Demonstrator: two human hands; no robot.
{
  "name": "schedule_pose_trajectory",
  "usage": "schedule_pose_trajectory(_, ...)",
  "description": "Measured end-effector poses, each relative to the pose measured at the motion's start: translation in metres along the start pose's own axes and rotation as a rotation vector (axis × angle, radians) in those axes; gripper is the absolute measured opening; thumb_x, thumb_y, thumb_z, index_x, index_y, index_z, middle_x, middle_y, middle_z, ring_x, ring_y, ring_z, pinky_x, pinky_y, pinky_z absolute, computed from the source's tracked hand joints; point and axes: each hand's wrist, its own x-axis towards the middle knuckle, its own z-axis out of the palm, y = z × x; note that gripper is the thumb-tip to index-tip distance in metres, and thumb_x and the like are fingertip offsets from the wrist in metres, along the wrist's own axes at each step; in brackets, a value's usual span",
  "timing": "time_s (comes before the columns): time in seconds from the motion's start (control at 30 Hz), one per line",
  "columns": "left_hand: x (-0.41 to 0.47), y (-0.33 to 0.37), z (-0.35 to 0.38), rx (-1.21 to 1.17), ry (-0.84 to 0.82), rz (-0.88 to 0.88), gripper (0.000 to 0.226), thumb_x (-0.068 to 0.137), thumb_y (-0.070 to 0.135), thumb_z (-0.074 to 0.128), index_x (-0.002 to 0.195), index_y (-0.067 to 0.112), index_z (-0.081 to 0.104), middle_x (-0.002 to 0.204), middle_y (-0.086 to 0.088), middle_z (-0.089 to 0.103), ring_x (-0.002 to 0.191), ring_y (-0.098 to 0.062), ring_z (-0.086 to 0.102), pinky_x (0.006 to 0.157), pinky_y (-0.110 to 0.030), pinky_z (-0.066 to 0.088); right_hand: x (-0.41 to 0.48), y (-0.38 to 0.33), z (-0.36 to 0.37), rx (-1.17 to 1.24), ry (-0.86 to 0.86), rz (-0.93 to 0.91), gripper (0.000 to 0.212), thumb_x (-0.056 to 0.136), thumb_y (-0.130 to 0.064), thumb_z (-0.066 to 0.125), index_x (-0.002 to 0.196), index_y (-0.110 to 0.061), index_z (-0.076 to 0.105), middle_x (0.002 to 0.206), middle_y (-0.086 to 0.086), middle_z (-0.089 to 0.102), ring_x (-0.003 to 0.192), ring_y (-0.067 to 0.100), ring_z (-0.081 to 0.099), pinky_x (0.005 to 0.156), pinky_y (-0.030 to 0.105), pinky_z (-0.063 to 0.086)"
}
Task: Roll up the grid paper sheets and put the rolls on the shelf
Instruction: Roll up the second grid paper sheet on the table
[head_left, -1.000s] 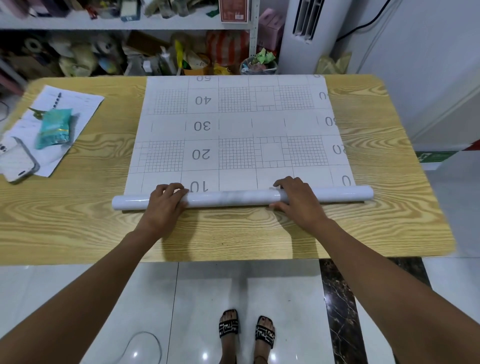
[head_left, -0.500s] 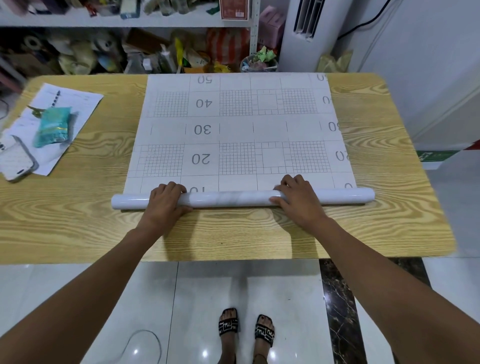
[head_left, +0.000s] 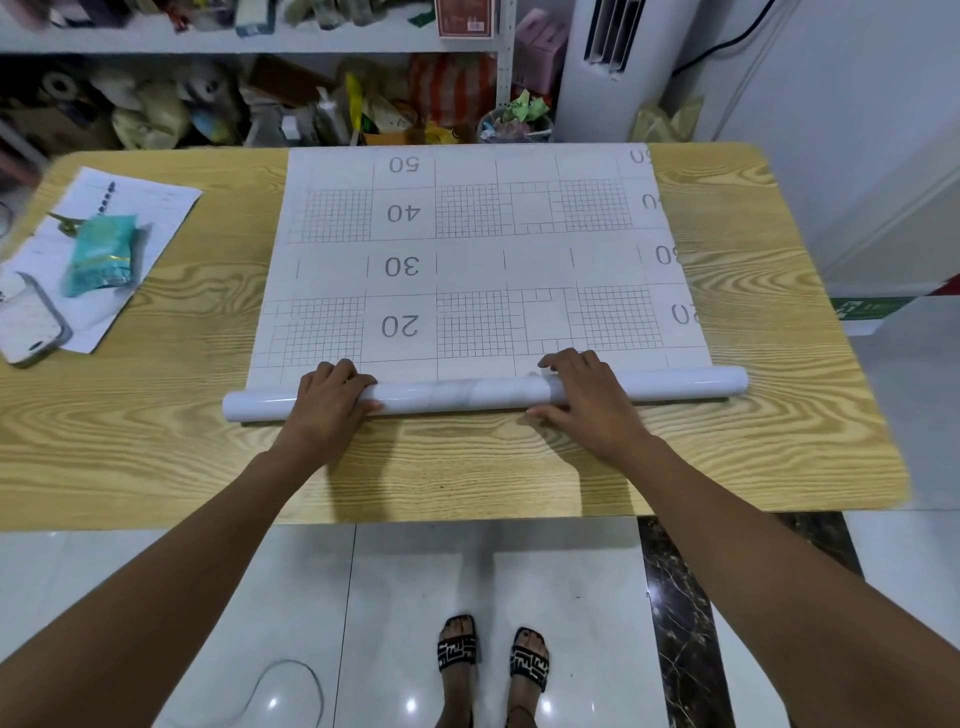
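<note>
Roll (head_left: 467, 395) has advanced. A second ago the "10" label was readable just past it, half a second ago it was half swallowed, and now it's gone. The "20" row is the next one up on the grid paper sheet (head_left: 467, 260).

Grip: left hand (head_left: 332, 402) is on the left part of the roll with its fingers curled over the top. Right hand (head_left: 587, 400) is right of centre, fingers over the far side and thumb on the near side. Both hands wrap the tube and neither is flat. They're at the same spots along the roll as before, so we're re-gripping in place and not sliding sideways.

Location: the roll lies across the near part of the table (head_left: 156, 441), parallel to the near edge, with both ends sticking out past our hands. The rest of the sheet lies flat toward the far edge, with rows 20 to 50 still unrolled.

Our read is roughly a fifth rolled, and most of the sheet still to go. The ends look even so far, with no telescoping that we can see. We should watch for that as the tube gets fatter.

The shelf (head_left: 208, 39) behind the table is cluttered, so we'd judge finding a slot there comes later. The phone (head_left: 28, 322), teal packet (head_left: 101, 254) and loose paper (head_left: 150, 208) sit far left, well apart from the roll path.
</note>
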Motion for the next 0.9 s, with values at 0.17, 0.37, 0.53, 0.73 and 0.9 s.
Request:
schedule_pose_trajectory(0.17, 0.003, 0.005, -0.006, -0.063, 0.027, 0.013, 0.027, 0.088, 0.021, 0.057, 0.108, 0.004, 0.054, 0.099, -0.010, 0.059, 0.092, -0.030, 0.047, 0.085, -0.036, 0.026, 0.002, 0.002, 0.000, -0.015, 0.018, -0.025, 0.049, 0.074, -0.041, 0.074, 0.108, -0.011, 0.054, 0.108, 0.004, 0.053, 0.093, 0.023, 0.047, 0.078, 0.036, 0.041)
schedule_pose_trajectory(0.37, -0.001, 0.003, 0.000, -0.045, 0.038, -0.017, 0.028, 0.087, 0.027, 0.058, 0.104, 0.005, 0.057, 0.104, -0.011, 0.056, 0.095, -0.029, 0.044, 0.084, -0.036, 0.027, 0.004, 0.003, -0.003, 0.005, -0.007, -0.037, 0.037, 0.080, -0.033, 0.070, 0.105, -0.009, 0.058, 0.104, 0.004, 0.054, 0.091, 0.022, 0.048, 0.075, 0.037, 0.043)
schedule_pose_trajectory(0.53, -0.006, 0.002, 0.001, 0.020, -0.021, -0.002, 0.053, 0.070, 0.037, 0.075, 0.111, 0.008, 0.060, 0.110, -0.015, 0.049, 0.100, -0.031, 0.042, 0.088, -0.043, 0.032, 0.002, 0.004, -0.005, -0.053, -0.023, -0.041, 0.032, 0.088, -0.033, 0.061, 0.108, -0.007, 0.062, 0.106, 0.006, 0.055, 0.094, 0.025, 0.047, 0.080, 0.039, 0.043)
schedule_pose_trajectory(0.73, -0.010, 0.002, 0.003, 0.032, -0.018, 0.030, 0.058, 0.069, 0.030, 0.076, 0.118, 0.007, 0.056, 0.101, -0.012, 0.052, 0.095, -0.030, 0.046, 0.085, -0.041, 0.032, 0.000, 0.004, -0.003, -0.102, -0.070, -0.024, 0.029, 0.094, -0.028, 0.050, 0.114, -0.009, 0.061, 0.110, 0.006, 0.055, 0.098, 0.026, 0.047, 0.084, 0.038, 0.039)
schedule_pose_trajectory(0.9, -0.010, 0.005, 0.001, -0.017, 0.025, 0.022, 0.046, 0.071, 0.028, 0.075, 0.108, 0.008, 0.055, 0.095, -0.006, 0.057, 0.091, -0.027, 0.050, 0.086, -0.037, 0.028, -0.004, -0.002, -0.008, -0.063, -0.070, 0.002, 0.033, 0.097, -0.027, 0.046, 0.126, -0.013, 0.052, 0.116, 0.007, 0.056, 0.105, 0.026, 0.048, 0.088, 0.037, 0.035)
